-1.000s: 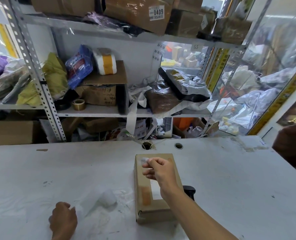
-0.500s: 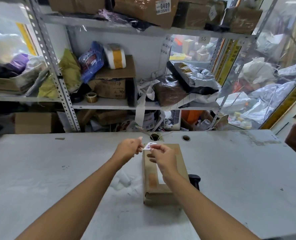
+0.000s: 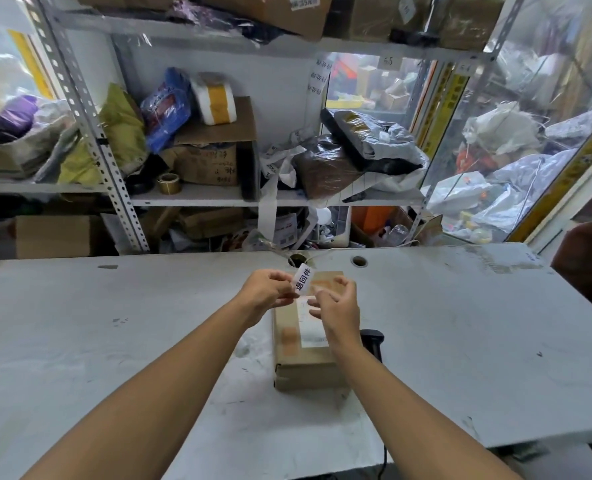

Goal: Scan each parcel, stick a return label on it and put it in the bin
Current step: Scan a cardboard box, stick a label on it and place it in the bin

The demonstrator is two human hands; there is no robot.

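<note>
A brown cardboard parcel (image 3: 301,365) lies on the white table (image 3: 107,341), with a white shipping slip (image 3: 313,329) on its top. Just above the parcel's far end, my left hand (image 3: 266,292) pinches a small white return label (image 3: 303,279) printed with black characters and holds it upright. My right hand (image 3: 336,310) hovers over the parcel beside the label, fingers spread and nothing visible in them. A black scanner (image 3: 374,341) lies to the right of the parcel, partly hidden by my right forearm.
Two round cable holes (image 3: 359,260) sit at the table's far edge. Metal shelving (image 3: 197,197) crammed with boxes, bags and a tape roll (image 3: 168,182) stands behind the table. A pale crumpled scrap (image 3: 249,346) lies left of the parcel. A brown seat (image 3: 585,265) is at the far right.
My left hand came up from the near table edge to meet my right hand at the label. My right hand has since let go, and my left hand holds the label alone.
</note>
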